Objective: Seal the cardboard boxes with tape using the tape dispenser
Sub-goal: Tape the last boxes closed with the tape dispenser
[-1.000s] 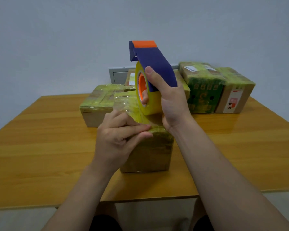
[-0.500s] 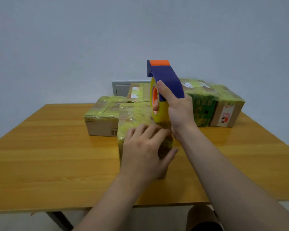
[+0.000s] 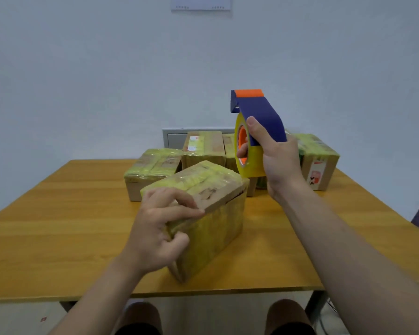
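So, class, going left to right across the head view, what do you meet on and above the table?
The left hand → nearest box, which it grips → tape dispenser, held in the right hand → box with the red sticker.

Table (image 3: 58, 238): wooden, orange-brown top, dark leg showing under front right corner.
Near box (image 3: 218, 213): cardboard, wrapped in yellow tape, on tabletop close to front edge, turned askew.
Flat box (image 3: 153, 170): behind-left of near box, low, yellow tape over top, bare cardboard side.
Labelled box (image 3: 203, 148): straight behind near box, taller, white label on top.
Sticker box (image 3: 321, 165): behind-right of near box, well apart, red-and-white sticker on side.
Further boxes between last two, mostly hidden.
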A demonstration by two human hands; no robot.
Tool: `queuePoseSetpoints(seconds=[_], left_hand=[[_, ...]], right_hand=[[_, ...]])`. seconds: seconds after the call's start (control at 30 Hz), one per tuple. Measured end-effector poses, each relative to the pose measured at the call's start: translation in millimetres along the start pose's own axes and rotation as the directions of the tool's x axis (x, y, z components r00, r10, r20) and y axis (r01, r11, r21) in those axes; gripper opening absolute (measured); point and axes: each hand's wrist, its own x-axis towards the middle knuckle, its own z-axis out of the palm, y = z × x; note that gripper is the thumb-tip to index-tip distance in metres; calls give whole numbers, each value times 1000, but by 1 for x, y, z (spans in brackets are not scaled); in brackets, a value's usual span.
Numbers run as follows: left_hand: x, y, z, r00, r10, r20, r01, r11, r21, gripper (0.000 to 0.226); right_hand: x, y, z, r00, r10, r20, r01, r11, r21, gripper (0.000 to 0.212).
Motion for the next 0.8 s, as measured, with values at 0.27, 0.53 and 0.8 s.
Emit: queuePoseSetpoints(seconds=[0.27,0.53,0.8], left_hand=[[3,-14,-25,884,-262,-386,332,935,126,37],[8,52,63,937,-348,-18,308,803,511,70],[10,31,47,967,-223,-120,242,954,178,40]], right_hand=[[-17,-12,4,996,35,82,-34,999,-17,33],[-21,-8,4,978,73,196,-64,996,-54,10],[11,-27,-37,871,243,426,-250,967,-40,65]])
